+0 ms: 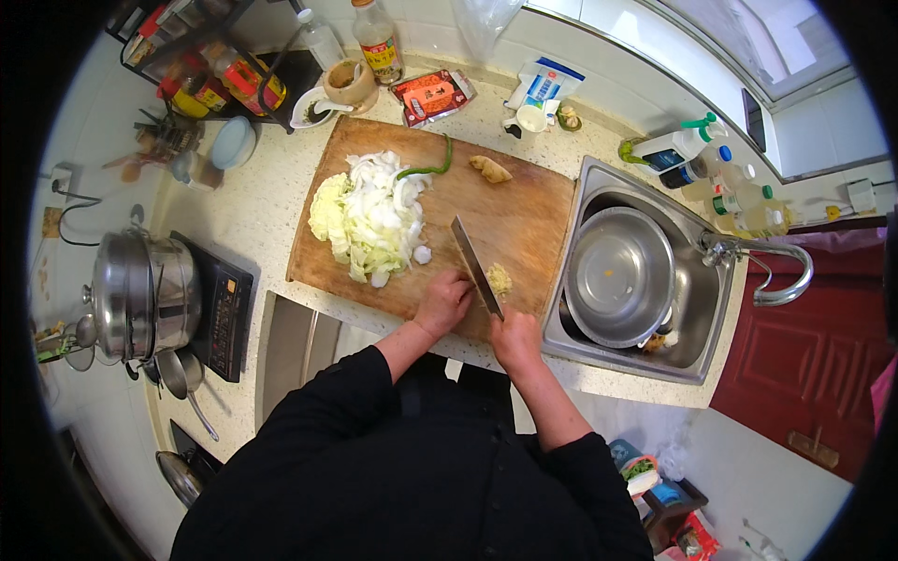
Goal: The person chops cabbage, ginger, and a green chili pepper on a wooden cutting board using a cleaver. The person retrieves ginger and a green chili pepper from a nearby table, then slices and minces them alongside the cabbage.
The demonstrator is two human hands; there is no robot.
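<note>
My right hand (517, 340) grips the handle of a kitchen cleaver (476, 265), its blade slanting up and left over a wooden cutting board (537, 196). My left hand (445, 301) rests at the board's near edge with curled fingers close to the blade's left side; whatever may lie under the fingertips is hidden. Just right of the blade is a small heap of finely chopped pale yellow pieces (499, 279). Cut napa cabbage (379, 217) is piled on the board's left half, with a small white piece (422, 254) beside it. A green chili pepper (431, 168) and a ginger piece (490, 169) lie toward the back.
A steel sink (708, 343) on the right holds a metal basin (621, 273), under a faucet (779, 256). Leftward stand an induction cooker (224, 308) and a lidded steamer pot (144, 291). Behind the board are a wooden mortar (351, 88), a red food packet (433, 98) and several bottles (379, 45).
</note>
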